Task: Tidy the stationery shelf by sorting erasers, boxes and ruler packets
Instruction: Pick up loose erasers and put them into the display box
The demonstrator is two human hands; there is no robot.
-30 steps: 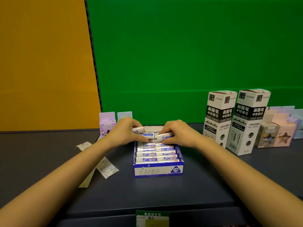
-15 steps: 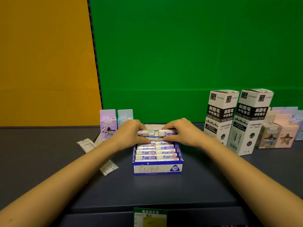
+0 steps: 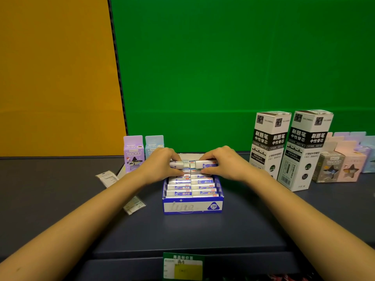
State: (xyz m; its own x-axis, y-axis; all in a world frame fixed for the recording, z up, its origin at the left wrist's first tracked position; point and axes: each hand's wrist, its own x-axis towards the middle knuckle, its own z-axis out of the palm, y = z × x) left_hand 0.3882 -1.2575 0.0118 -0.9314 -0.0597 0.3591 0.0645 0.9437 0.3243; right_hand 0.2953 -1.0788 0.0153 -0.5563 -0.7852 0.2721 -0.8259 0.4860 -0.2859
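A blue-and-white eraser box [image 3: 192, 206] marked 2B stands open on the dark shelf, filled with two columns of wrapped erasers. My left hand [image 3: 160, 163] pinches one eraser [image 3: 178, 164] above the box's far left. My right hand [image 3: 222, 162] pinches another eraser [image 3: 205, 164] above the far right. The two erasers lie end to end, almost touching at the middle. Ruler packets [image 3: 107, 178] lie flat on the shelf left of the box, partly under my left forearm.
Two small carton-shaped boxes, purple [image 3: 133, 153] and blue [image 3: 154, 146], stand behind my left hand. Two tall black-and-white refill boxes [image 3: 267, 147] [image 3: 304, 149] stand at right, with pastel star boxes [image 3: 341, 165] beyond. A green price tag [image 3: 182, 265] hangs on the shelf's front edge.
Both hands brought their erasers from angled and apart to level and end to end over the back of the box. The view shifted slightly.
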